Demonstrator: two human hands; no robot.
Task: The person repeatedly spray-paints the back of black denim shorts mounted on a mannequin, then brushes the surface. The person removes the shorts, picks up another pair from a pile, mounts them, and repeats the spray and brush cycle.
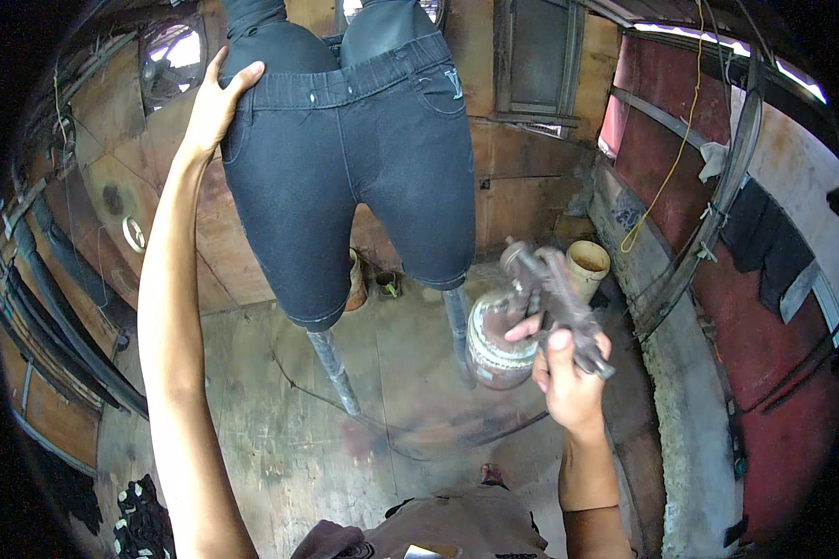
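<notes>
Dark denim shorts (289,186) with an elastic waistband are stretched over a black inflated leg form (284,47), which stands on two pipe-like legs (331,371). My left hand (216,110) grips the waistband at its left side, thumb on the front edge and some fingers hidden behind. At the right, my right hand (573,377) is closed around a metal spray gun (561,303), blurred by motion. A round, stained pot with a pale rim (500,337) sits beside the gun, apparently its cup. The gun is below and right of the shorts, apart from them.
A pale bucket (587,265) stands behind the gun. Dark hoses (56,317) line the left wall, and a yellow cord (667,191) hangs at the right. Dark cloth (764,238) hangs on the red wall. A hose (429,456) curves across the floor.
</notes>
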